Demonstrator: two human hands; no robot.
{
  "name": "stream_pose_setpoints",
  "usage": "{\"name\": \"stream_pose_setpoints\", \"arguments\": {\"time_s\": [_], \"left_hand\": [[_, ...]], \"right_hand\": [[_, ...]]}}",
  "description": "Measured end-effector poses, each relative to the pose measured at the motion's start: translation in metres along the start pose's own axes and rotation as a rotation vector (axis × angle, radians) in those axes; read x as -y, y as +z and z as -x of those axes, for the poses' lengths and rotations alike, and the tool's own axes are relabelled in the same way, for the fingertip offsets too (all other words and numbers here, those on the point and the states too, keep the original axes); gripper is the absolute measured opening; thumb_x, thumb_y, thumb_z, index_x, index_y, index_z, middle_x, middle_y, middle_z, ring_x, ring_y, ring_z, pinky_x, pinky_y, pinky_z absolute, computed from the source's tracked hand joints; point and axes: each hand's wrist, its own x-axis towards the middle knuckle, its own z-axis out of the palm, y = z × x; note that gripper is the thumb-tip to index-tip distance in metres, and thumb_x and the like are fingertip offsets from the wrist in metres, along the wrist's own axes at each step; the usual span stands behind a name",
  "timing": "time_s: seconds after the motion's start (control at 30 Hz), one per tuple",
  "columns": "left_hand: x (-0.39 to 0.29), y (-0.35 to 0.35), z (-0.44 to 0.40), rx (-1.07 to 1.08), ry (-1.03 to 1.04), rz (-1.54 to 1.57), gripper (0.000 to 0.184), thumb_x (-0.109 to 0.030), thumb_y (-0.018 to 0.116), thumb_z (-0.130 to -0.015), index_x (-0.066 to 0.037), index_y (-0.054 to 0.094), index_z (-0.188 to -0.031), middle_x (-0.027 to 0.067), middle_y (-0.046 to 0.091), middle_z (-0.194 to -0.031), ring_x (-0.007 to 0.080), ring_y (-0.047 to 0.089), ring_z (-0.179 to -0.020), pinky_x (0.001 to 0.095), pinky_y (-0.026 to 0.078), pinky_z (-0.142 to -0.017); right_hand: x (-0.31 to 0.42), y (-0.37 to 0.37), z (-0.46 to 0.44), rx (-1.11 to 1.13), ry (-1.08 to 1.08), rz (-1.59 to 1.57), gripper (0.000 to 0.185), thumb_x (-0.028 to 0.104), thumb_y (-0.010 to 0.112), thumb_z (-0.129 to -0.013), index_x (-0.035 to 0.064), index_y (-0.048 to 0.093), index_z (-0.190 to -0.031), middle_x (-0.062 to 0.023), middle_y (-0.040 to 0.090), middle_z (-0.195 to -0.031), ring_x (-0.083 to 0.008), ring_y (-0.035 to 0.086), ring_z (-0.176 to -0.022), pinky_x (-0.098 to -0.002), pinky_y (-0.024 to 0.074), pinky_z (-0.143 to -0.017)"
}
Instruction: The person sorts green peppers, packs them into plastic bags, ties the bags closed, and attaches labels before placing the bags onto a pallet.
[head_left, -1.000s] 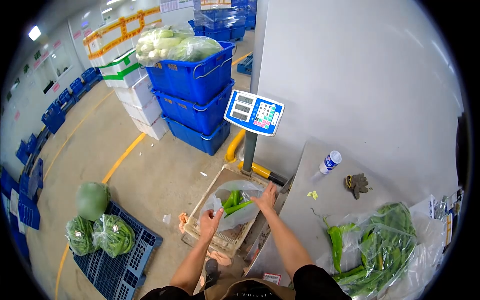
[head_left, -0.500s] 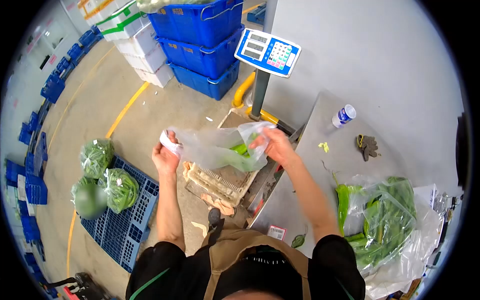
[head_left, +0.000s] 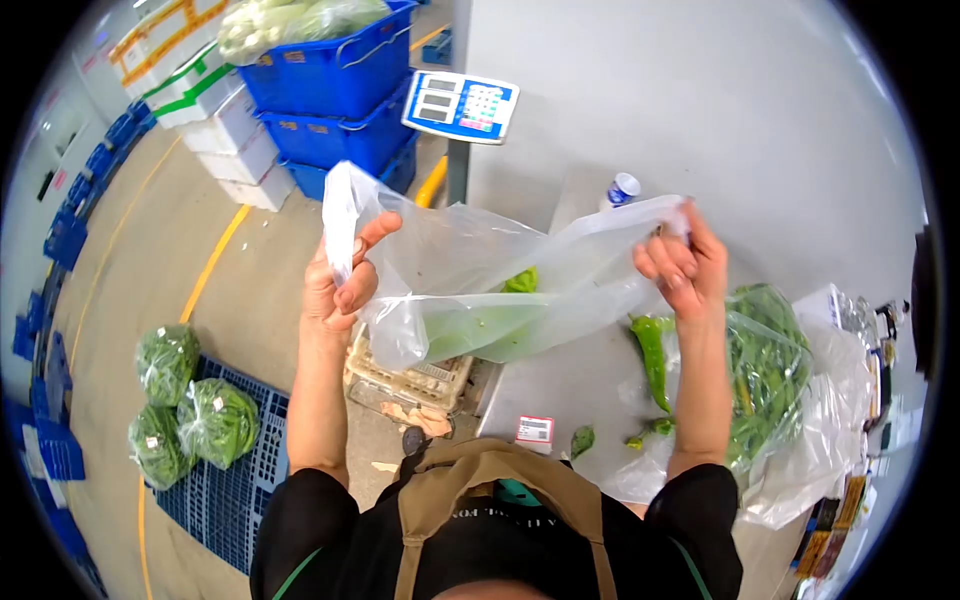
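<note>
Plastic bag [head_left: 425, 245] up between your hands, green peppers [head_left: 520, 282] low inside. Left hand [head_left: 342, 280] curls its fingers to hold the rim; right hand [head_left: 692, 262] pinches it. Looks light, soft, slippery; rim's your best grip, peppers may bruise.

Over on the left, three vegetable bags [head_left: 218, 425] crowd the pallet [head_left: 235, 510]; beyond, stacked crates [head_left: 330, 75] stand right of the foam boxes [head_left: 230, 135], scale display [head_left: 460, 107] just right again. Centre, green peppers [head_left: 521, 282] sit in the plastic bag [head_left: 430, 250]. Right, the table [head_left: 590, 385] bears the cup [head_left: 622, 190] far, the label [head_left: 535, 429] near, bagged peppers [head_left: 768, 380] farther right.
</note>
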Motion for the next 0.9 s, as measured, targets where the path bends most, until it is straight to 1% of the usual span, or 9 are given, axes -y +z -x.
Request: {"name": "stream_pose_setpoints", "arguments": {"time_s": [0.13, 0.17, 0.27, 0.4, 0.43, 0.6, 0.67, 0.77, 0.9], "left_hand": [[0.021, 0.099, -0.017, 0.24, -0.183, 0.031, 0.064, -0.008, 0.057, -0.082, -0.01, 0.024, -0.138, 0.0284, 0.044, -0.126, 0.0231, 0.061, -0.066, 0.0276, 0.052, -0.054], [0.031, 0.127, -0.021, 0.184, -0.236, -0.038, 0.068, -0.009, 0.06, -0.082, -0.011, 0.023, -0.138, 0.028, 0.044, -0.126, 0.0267, 0.061, -0.079, 0.0318, 0.053, -0.065], [0.081, 0.151, -0.036, 0.395, -0.403, -0.198, 0.084, -0.01, 0.069, -0.077, -0.015, 0.015, -0.142, 0.0257, 0.045, -0.126, 0.0335, 0.049, -0.115, 0.0434, 0.041, -0.097], [0.144, 0.174, -0.03, 0.427, -0.466, -0.432, 0.086, -0.003, 0.066, -0.078, -0.006, 0.009, -0.142, 0.0134, 0.057, -0.11, 0.0172, 0.056, -0.103, 0.0326, 0.045, -0.091], [0.151, 0.178, -0.034, 0.402, -0.511, -0.362, 0.082, -0.004, 0.068, -0.076, -0.001, 0.016, -0.14, 0.0094, 0.061, -0.099, 0.0118, 0.059, -0.088, 0.0282, 0.047, -0.081], [0.176, 0.171, -0.057, 0.378, -0.501, -0.837, 0.052, -0.008, 0.067, -0.076, 0.001, 0.045, -0.122, 0.0063, 0.061, -0.084, 0.0119, 0.059, -0.071, 0.0269, 0.049, -0.065], [0.186, 0.151, -0.075, 0.401, -0.577, -0.901, 0.039, -0.008, 0.066, -0.076, 0.0, 0.056, -0.113, 0.0053, 0.062, -0.077, 0.0078, 0.055, -0.067, 0.0245, 0.046, -0.06], [0.213, 0.114, -0.093, 0.055, -0.636, -0.788, 0.027, -0.005, 0.061, -0.075, 0.001, 0.062, -0.101, 0.0046, 0.06, -0.075, 0.0102, 0.055, -0.06, 0.028, 0.048, -0.053], [0.266, 0.017, -0.112, -0.198, -0.723, -0.755, 0.028, -0.001, 0.056, -0.07, 0.004, 0.062, -0.097, 0.005, 0.059, -0.069, 0.0125, 0.053, -0.053, 0.0304, 0.05, -0.05]], "right_hand": [[0.001, 0.052, 0.053, 0.077, -0.303, 0.107, 0.063, 0.054, 0.039, -0.09, -0.0033, 0.053, -0.113, -0.0177, 0.058, -0.104, -0.0357, 0.054, -0.106, -0.0451, 0.0426, -0.089], [0.006, 0.038, 0.057, 0.334, -0.297, 0.332, 0.077, 0.06, 0.037, -0.087, -0.0052, 0.04, -0.129, -0.0207, 0.036, -0.136, -0.0424, 0.027, -0.129, -0.0521, 0.0306, -0.101], [-0.003, 0.045, 0.087, -0.054, -0.298, 1.05, 0.083, 0.063, 0.046, -0.082, -0.0037, 0.039, -0.13, -0.0216, 0.039, -0.134, -0.03, 0.038, -0.125, -0.0412, 0.0399, -0.094], [-0.009, 0.053, 0.089, -0.116, -0.323, 1.097, 0.088, 0.065, 0.047, -0.08, -0.0032, 0.032, -0.134, -0.0182, 0.035, -0.136, -0.0233, 0.04, -0.122, -0.0345, 0.0421, -0.091], [-0.01, 0.042, 0.091, -0.122, -0.301, 0.976, 0.088, 0.065, 0.046, -0.081, -0.0027, 0.029, -0.136, -0.0163, 0.035, -0.136, -0.0219, 0.04, -0.122, -0.0344, 0.0408, -0.092], [-0.035, -0.017, 0.09, -0.259, -0.355, 0.687, 0.085, 0.063, 0.043, -0.083, -0.0018, 0.027, -0.136, -0.0112, 0.044, -0.126, -0.0158, 0.044, -0.111, -0.033, 0.0314, -0.097], [-0.046, -0.035, 0.097, -0.425, -0.233, 0.562, 0.06, 0.04, 0.056, -0.086, -0.0027, 0.041, -0.126, -0.009, 0.056, -0.108, -0.0142, 0.051, -0.099, -0.0293, 0.0394, -0.085], [-0.053, -0.052, 0.115, -0.643, -0.012, 0.407, 0.035, 0.009, 0.066, -0.078, -0.0039, 0.056, -0.108, -0.0045, 0.062, -0.082, -0.0103, 0.055, -0.073, -0.0213, 0.0407, -0.065], [-0.092, -0.069, 0.154, -0.716, -0.071, 0.279, 0.03, 0.011, 0.066, -0.078, -0.0041, 0.059, -0.103, -0.0048, 0.062, -0.08, -0.0088, 0.053, -0.069, -0.0206, 0.0395, -0.063]]}}
